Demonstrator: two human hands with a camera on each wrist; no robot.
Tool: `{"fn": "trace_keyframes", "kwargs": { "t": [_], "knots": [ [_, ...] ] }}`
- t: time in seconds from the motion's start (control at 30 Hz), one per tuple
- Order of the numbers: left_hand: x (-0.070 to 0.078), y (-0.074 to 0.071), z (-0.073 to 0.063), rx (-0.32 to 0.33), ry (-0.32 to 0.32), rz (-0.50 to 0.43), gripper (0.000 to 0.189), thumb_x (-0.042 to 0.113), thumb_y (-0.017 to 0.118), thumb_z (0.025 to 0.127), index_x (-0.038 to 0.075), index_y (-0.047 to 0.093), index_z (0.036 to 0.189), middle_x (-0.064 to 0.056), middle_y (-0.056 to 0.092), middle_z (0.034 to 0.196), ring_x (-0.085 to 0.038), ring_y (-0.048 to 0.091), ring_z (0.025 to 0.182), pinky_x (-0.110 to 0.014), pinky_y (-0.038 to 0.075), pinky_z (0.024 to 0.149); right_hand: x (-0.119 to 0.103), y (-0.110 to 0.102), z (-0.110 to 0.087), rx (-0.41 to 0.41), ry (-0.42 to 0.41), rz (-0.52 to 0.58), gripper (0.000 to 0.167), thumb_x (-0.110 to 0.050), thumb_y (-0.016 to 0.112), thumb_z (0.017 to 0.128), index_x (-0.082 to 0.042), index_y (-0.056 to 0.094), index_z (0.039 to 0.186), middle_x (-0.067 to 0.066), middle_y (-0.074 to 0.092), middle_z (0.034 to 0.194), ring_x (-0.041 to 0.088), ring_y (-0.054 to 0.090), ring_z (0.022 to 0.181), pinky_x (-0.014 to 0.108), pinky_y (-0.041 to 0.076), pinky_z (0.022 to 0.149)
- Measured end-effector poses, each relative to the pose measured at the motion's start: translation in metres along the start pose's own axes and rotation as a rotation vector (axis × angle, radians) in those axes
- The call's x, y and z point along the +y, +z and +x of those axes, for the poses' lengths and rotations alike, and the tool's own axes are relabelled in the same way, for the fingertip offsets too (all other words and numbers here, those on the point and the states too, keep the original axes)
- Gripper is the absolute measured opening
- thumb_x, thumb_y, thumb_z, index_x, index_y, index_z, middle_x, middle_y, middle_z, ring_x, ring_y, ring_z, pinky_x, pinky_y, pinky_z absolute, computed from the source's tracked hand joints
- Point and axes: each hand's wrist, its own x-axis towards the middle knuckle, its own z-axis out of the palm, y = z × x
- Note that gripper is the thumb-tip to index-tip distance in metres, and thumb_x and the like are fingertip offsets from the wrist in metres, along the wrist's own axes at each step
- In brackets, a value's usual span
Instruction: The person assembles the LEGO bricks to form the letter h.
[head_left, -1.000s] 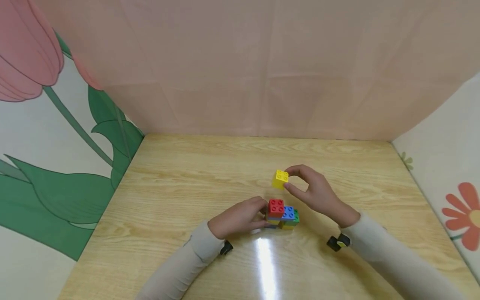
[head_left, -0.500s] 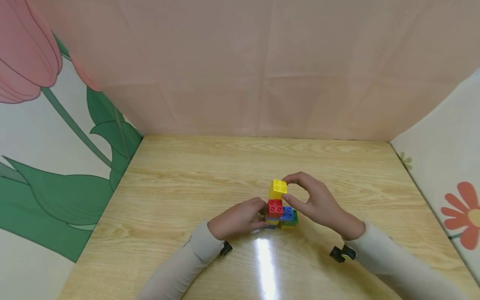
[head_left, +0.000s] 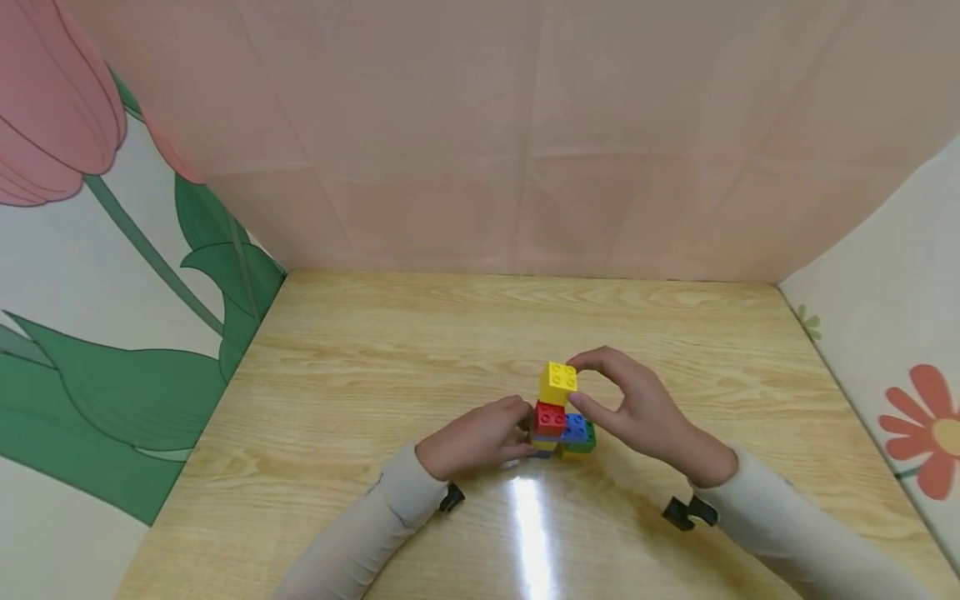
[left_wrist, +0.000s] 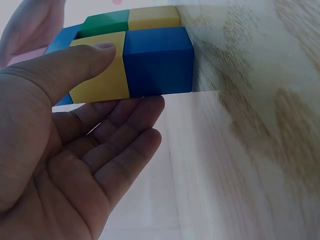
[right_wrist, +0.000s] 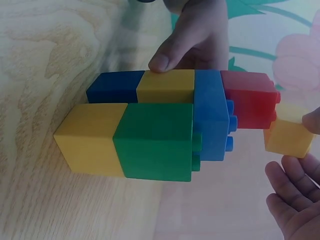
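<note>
My right hand [head_left: 641, 412] pinches a yellow toy brick [head_left: 557, 383] between thumb and fingers, right over the red brick [head_left: 550, 419] that tops a small stack. In the right wrist view this yellow brick sits close to the red brick's studs, slightly tilted; whether it is pressed on I cannot tell. Under the red brick lies a lighter blue brick [right_wrist: 210, 115], then a yellow brick [right_wrist: 166, 86] and a dark blue brick [right_wrist: 112, 87] on the table. My left hand [head_left: 480, 433] holds this column, its thumb on the lower yellow brick. Alongside stands a green brick [right_wrist: 154, 142] on another yellow brick [right_wrist: 90, 140].
A wood-grain table [head_left: 390, 333] lies under the stack, with a bright light reflection [head_left: 531, 533] near its front. A plain pinkish cloth [head_left: 480, 150] closes the back. Flower-patterned panels stand at the left [head_left: 120, 400] and right [head_left: 885, 333].
My right hand has brought the yellow brick down and toward me, from behind the stack to just over the red brick. My left hand has kept its hold on the column.
</note>
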Motion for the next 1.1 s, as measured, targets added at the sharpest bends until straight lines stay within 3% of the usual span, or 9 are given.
{"fn": "trace_keyframes", "kwargs": {
  "t": [0.2,0.47,1.1],
  "knots": [
    [-0.0005,0.0003,-0.0011,0.003,0.019,0.000,0.034,0.033,0.069,0.092,0.014,0.058,0.119,0.007,0.058,0.109,-0.002,0.057,0.094,-0.014,0.048,0.079,-0.0009,0.0023,-0.0023,-0.010,-0.007,0.006,0.039,-0.016,0.076,0.086,-0.019,0.059,0.121,-0.009,0.061,0.118,0.011,0.058,0.109,0.037,0.050,0.093],
    [-0.0013,-0.0002,-0.0010,0.017,0.044,0.014,0.033,0.033,0.067,0.093,0.014,0.058,0.118,0.007,0.058,0.109,-0.001,0.057,0.093,-0.014,0.048,0.079,-0.0025,0.0045,-0.0032,-0.013,-0.029,0.018,0.041,-0.015,0.075,0.086,-0.020,0.060,0.124,-0.009,0.061,0.120,0.013,0.058,0.111,0.042,0.051,0.091],
    [-0.0006,-0.0002,-0.0017,0.016,0.039,0.028,0.033,0.034,0.066,0.094,0.013,0.059,0.118,0.006,0.059,0.111,-0.003,0.058,0.097,-0.015,0.048,0.080,-0.0087,0.0074,-0.0039,0.013,-0.082,0.034,0.046,-0.011,0.077,0.083,-0.021,0.062,0.125,-0.009,0.062,0.121,0.013,0.059,0.110,0.025,0.047,0.095]
  ]
}}
